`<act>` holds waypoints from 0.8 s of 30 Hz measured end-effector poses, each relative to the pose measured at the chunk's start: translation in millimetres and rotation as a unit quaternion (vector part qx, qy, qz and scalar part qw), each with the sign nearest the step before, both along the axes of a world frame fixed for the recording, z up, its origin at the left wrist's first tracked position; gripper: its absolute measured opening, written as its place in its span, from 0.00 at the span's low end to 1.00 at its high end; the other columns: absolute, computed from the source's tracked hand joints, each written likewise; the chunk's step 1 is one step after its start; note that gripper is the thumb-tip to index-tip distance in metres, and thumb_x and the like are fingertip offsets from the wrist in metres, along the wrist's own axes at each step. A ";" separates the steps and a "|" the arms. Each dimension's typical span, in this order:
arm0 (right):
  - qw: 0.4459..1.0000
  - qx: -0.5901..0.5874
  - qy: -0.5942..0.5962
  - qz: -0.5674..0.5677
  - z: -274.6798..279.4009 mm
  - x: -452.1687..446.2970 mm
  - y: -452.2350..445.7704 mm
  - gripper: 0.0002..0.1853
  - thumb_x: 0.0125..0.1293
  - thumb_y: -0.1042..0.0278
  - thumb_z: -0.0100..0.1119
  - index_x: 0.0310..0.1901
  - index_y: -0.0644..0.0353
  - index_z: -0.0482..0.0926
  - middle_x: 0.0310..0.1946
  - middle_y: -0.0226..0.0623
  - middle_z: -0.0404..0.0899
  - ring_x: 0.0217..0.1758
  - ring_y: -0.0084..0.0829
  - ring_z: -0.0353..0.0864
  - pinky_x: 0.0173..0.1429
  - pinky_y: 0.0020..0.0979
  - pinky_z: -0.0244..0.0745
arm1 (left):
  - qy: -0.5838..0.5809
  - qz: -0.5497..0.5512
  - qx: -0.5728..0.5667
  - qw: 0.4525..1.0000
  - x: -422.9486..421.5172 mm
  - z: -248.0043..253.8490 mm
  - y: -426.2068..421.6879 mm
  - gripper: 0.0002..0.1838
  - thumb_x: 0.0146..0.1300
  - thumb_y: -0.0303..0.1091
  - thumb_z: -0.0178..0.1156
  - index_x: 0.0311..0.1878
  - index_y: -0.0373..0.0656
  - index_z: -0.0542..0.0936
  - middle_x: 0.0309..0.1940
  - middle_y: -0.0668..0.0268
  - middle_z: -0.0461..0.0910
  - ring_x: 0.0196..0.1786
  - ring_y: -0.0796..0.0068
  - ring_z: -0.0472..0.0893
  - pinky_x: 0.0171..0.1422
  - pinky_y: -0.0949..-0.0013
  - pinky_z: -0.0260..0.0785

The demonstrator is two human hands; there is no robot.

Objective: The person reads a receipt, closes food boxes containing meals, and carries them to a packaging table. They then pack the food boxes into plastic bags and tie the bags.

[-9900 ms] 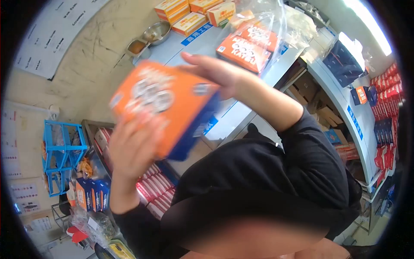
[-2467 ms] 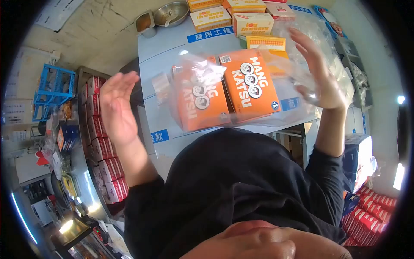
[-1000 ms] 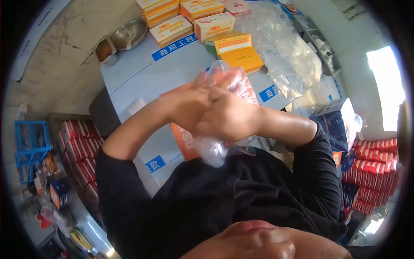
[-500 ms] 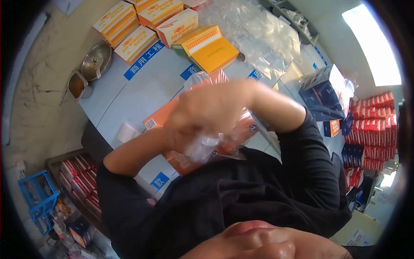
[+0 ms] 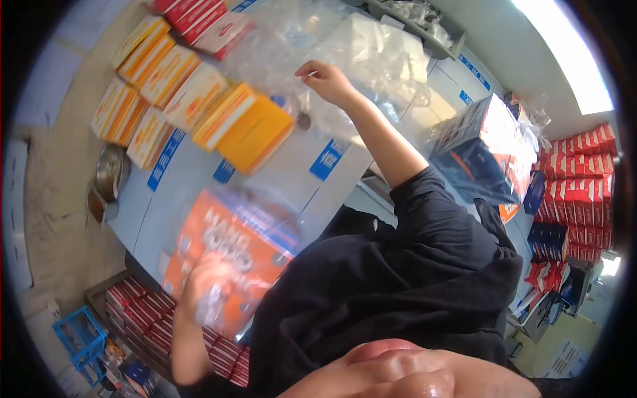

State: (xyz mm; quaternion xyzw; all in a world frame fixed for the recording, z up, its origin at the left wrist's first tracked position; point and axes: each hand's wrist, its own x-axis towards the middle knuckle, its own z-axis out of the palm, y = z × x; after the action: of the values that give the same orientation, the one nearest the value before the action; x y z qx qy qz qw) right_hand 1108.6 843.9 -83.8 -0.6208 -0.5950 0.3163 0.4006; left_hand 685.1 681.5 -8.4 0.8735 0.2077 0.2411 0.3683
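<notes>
My left hand [image 5: 211, 282] is closed on the gathered top of a clear plastic bag [image 5: 211, 306]. Inside that bag are orange boxes [image 5: 229, 242] with white lettering, blurred by motion, low at the left close to my body. My right hand [image 5: 322, 79] is stretched out over the far part of the table, above a heap of clear plastic bags [image 5: 358, 50]. Its fingers are bent together; anything in them is too small to make out. A yellow box [image 5: 255, 136] lies between my two hands.
White and orange boxes [image 5: 154, 69] and red boxes [image 5: 199, 26] stand at the back left of the table [image 5: 149, 222]. Metal bowls [image 5: 109, 172] sit at the wall side. A bagged dark blue stack [image 5: 474, 156] is at the right, with red boxes [image 5: 577, 192] piled beyond. More red boxes fill a lower shelf.
My hands have come apart from the bag's knot area. My left hand has moved down and left with the bagged boxes; my right hand has reached out to the plastic bags. The view has turned.
</notes>
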 end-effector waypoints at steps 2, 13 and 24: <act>0.998 0.016 0.023 -0.060 -4.5 59.9 23.6 0.11 0.53 0.68 0.53 0.39 0.54 0.80 0.38 0.35 0.79 0.37 0.30 0.78 0.44 0.30 0.72 | -0.011 0.110 -0.014 0.994 -4.1 -13.6 -12.4 0.16 0.64 0.45 0.50 0.27 0.42 0.73 0.25 0.66 0.75 0.30 0.67 0.74 0.45 0.61 0.66; 0.875 -0.064 -0.212 -0.430 -8.1 363.0 135.8 0.23 0.47 0.55 0.61 0.46 0.55 0.76 0.46 0.49 0.76 0.51 0.47 0.74 0.55 0.37 0.68 | -0.062 0.472 -0.338 0.812 16.8 -13.0 -75.4 0.13 0.64 0.42 0.50 0.31 0.42 0.73 0.27 0.66 0.75 0.33 0.67 0.74 0.47 0.62 0.65; 0.867 -0.177 -0.272 -0.379 -51.1 433.7 207.6 0.17 0.52 0.55 0.54 0.42 0.52 0.78 0.43 0.42 0.78 0.51 0.41 0.76 0.54 0.39 0.69 | -0.038 0.505 -0.404 0.762 41.7 6.1 -59.4 0.11 0.64 0.40 0.50 0.35 0.42 0.72 0.29 0.66 0.74 0.35 0.67 0.74 0.49 0.64 0.65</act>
State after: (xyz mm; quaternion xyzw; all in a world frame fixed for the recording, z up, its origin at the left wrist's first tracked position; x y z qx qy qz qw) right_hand 1542.3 1051.5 -135.0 -0.9203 -0.3339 0.0587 0.1952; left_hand 726.8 622.0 -2.3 0.4025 0.6827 0.3191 0.5197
